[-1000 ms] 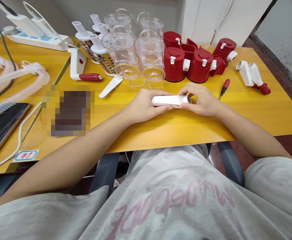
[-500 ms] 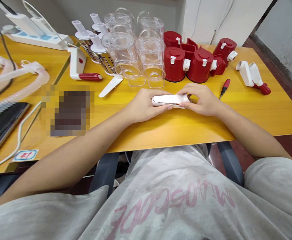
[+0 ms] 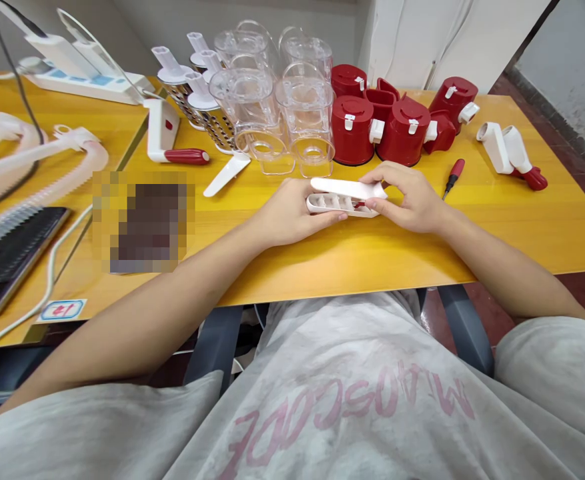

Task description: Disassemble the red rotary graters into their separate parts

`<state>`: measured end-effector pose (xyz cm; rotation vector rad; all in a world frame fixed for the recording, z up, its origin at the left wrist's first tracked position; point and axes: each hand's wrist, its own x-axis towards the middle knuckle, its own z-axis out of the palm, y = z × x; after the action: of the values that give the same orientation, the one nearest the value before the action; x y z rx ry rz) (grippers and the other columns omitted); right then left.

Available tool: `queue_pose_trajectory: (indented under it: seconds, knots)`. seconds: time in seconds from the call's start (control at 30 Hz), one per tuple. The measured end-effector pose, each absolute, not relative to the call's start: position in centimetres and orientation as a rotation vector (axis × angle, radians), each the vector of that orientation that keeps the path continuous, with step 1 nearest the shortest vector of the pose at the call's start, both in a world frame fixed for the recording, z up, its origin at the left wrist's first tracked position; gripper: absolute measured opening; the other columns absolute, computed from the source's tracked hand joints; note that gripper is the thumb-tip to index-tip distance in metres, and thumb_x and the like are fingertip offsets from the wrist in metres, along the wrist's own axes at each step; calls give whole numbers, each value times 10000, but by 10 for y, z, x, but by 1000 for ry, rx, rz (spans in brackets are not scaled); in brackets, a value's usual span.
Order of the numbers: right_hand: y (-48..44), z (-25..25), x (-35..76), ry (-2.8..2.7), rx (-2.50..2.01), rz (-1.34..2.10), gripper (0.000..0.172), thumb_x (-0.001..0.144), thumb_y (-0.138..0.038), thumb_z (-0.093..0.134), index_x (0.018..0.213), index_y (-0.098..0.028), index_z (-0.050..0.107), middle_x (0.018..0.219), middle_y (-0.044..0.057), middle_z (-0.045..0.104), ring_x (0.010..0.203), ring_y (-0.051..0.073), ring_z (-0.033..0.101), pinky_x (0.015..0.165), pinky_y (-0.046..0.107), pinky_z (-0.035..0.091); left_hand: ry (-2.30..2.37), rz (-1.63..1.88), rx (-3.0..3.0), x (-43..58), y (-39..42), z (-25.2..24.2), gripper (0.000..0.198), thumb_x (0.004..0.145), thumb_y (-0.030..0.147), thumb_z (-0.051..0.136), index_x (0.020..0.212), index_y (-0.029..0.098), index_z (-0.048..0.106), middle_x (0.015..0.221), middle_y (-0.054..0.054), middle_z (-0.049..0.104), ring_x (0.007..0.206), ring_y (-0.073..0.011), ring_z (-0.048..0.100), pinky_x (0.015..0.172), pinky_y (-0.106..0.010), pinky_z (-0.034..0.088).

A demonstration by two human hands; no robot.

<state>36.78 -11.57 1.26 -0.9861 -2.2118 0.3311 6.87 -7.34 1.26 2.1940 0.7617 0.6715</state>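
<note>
Both my hands hold a long white plastic handle on the yellow table [image 3: 522,227]. It has come apart into two shells. My left hand [image 3: 285,217] grips the lower shell [image 3: 332,204], whose ribbed inside shows. My right hand [image 3: 412,199] pinches the upper cover [image 3: 347,187], lifted slightly above the lower shell at its right end.
Behind my hands stand clear plastic housings [image 3: 272,107], red housings [image 3: 372,127], and white pushers with metal grater drums [image 3: 205,100]. A red-handled screwdriver [image 3: 451,177] lies to the right. White crank handles with red knobs [image 3: 509,153] [image 3: 169,137], a loose white shell [image 3: 227,175], a power strip [image 3: 72,73] and hoses [image 3: 37,167] are around.
The white handle was a closed piece; now its upper cover is lifted off the lower shell, showing the ribbed inside. The camera view shifted slightly.
</note>
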Motion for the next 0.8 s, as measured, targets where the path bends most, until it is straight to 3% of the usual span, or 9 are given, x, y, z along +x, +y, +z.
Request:
queue_pose_trajectory:
  seconds: [0.1, 0.23, 0.33, 0.47, 0.57, 0.67, 0.8]
  knots:
    - [-118, 17, 367, -2161, -993, 342, 661, 1153, -760, 498, 1248, -167, 773, 1177, 125, 779, 1041, 188, 696, 996, 339, 549, 697, 674, 2225, 66, -73, 14, 561, 987, 580, 855, 1358, 160, 873, 1196, -111, 895, 986, -272, 823, 888, -331, 610]
    - [-120, 19, 370, -2114, -1038, 397, 707, 1197, -744, 387, 986, -163, 729, 931, 76, 755, 852, 131, 660, 827, 287, 483, 567, 604, 2264, 63, -75, 21, 547, 987, 546, 864, 1370, 155, 875, 1221, -111, 902, 984, -246, 838, 883, -295, 612]
    - [-120, 18, 369, -2077, -1037, 428, 712, 1201, -724, 417, 877, -153, 690, 845, 59, 727, 779, 101, 623, 760, 267, 439, 456, 492, 2279, 62, -78, 26, 531, 998, 512, 863, 1407, 173, 869, 1255, -105, 902, 990, -230, 844, 897, -274, 619]
    - [-120, 17, 362, -2046, -997, 502, 648, 1178, -688, 533, 900, -139, 735, 810, 44, 700, 736, 81, 576, 715, 238, 429, 344, 449, 2265, 63, -83, 31, 488, 999, 467, 876, 1399, 187, 875, 1271, -109, 901, 1013, -229, 845, 916, -267, 622]
    - [-117, 11, 355, -2070, -978, 514, 596, 1168, -655, 584, 965, -138, 799, 876, 56, 729, 775, 85, 607, 745, 238, 467, 289, 416, 2248, 62, -85, 33, 442, 987, 425, 885, 1357, 183, 894, 1236, -112, 904, 974, -215, 829, 855, -246, 604]
    - [-112, 0, 351, -2091, -959, 366, 520, 1155, -609, 635, 1023, -162, 866, 1053, 93, 753, 973, 127, 685, 901, 278, 548, 239, 271, 2154, 61, -88, 34, 431, 970, 411, 908, 1342, 193, 905, 1142, -96, 909, 852, -180, 804, 743, -211, 571]
    - [-106, -15, 347, -2158, -915, 138, 416, 1132, -570, 688, 1104, -213, 899, 1154, 102, 681, 983, 130, 607, 907, 313, 561, 181, 120, 1983, 60, -90, 34, 441, 966, 451, 941, 1336, 213, 913, 1120, -97, 908, 851, -189, 827, 722, -195, 582]
